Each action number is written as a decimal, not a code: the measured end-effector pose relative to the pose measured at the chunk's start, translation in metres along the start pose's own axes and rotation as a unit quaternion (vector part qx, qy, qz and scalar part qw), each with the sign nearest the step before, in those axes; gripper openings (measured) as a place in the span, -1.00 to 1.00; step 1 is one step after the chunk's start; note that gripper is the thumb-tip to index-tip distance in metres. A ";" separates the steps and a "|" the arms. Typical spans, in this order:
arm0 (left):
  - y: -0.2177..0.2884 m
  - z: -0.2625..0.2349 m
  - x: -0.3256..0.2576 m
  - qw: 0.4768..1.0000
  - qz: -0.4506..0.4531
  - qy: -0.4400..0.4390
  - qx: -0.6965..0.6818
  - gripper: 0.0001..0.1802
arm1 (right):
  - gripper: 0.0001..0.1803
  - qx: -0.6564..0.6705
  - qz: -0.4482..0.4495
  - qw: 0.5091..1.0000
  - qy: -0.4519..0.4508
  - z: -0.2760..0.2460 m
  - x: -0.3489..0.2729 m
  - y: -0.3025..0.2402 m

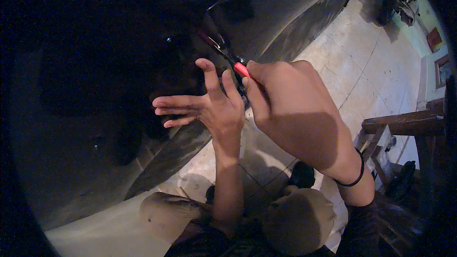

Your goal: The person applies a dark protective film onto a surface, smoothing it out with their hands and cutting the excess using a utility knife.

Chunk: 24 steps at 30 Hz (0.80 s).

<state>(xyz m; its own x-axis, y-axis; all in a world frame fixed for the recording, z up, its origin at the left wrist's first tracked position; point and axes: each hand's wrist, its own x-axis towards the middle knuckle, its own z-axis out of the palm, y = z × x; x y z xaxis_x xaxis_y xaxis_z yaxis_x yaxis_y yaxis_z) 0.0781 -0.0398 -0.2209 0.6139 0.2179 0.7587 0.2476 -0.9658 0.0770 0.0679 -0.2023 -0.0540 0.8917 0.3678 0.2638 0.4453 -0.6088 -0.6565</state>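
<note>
Nearest, two knees in tan trousers (300, 219) above pale floor tiles (371, 66). Right hand (290, 109), one black wristband (354, 178), grip closed on one red-handled tool (241, 69), likely pliers, just above the left hand (214, 107). Left grip spread open, holding nothing. Beyond, tool's dark tip blurs into shadow. Right, one wooden bench (409, 123); far right, two reddish rectangles (434, 38) on wall.

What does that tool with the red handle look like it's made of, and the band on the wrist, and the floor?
The tool: dark metal jaws, by the small glints, with a red handle sleeve that looks like smooth plastic or rubber; the right hand holds it. The wrist band: thin, black, matte, probably elastic or rubber. The floor: pale slabs with joint lines, likely stone or concrete, dull and stained.
</note>
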 end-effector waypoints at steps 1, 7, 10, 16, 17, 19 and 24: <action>-0.002 0.001 0.002 1.000 -0.001 0.014 0.002 -0.35 | -0.83 -0.003 -0.014 1.000 0.018 0.001 0.000 -0.001; 0.019 -0.028 0.022 0.992 -0.057 0.087 -0.066 -0.42 | -0.81 -0.001 -0.062 0.992 0.112 0.013 -0.009 0.009; 0.012 -0.037 0.032 0.993 -0.011 0.111 -0.047 -0.22 | -0.78 -0.016 -0.116 0.981 0.155 0.011 -0.010 0.009; 0.007 -0.052 0.045 0.999 -0.007 0.049 -0.004 0.05 | -0.69 0.160 0.053 0.985 0.036 0.006 -0.004 0.020; 0.005 -0.052 0.044 0.999 0.001 0.033 0.012 0.07 | -0.69 0.180 0.068 0.981 0.038 0.009 -0.005 0.021; 0.002 -0.061 0.042 0.999 0.002 0.024 0.038 0.01 | -0.69 0.223 0.095 0.970 0.017 0.009 -0.005 0.016; -0.001 -0.091 0.042 0.999 0.052 0.014 -0.010 -0.25 | -0.75 0.293 0.075 0.951 0.056 0.025 -0.017 0.011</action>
<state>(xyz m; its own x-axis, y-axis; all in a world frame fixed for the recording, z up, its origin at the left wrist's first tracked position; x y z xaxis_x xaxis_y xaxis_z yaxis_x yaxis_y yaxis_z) 0.0351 -0.0426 -0.1302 0.6148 0.1128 0.7806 0.1682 -0.9857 0.0100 0.0559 -0.1977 -0.0839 0.9593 0.2109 0.1880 0.2199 -0.1394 -0.9655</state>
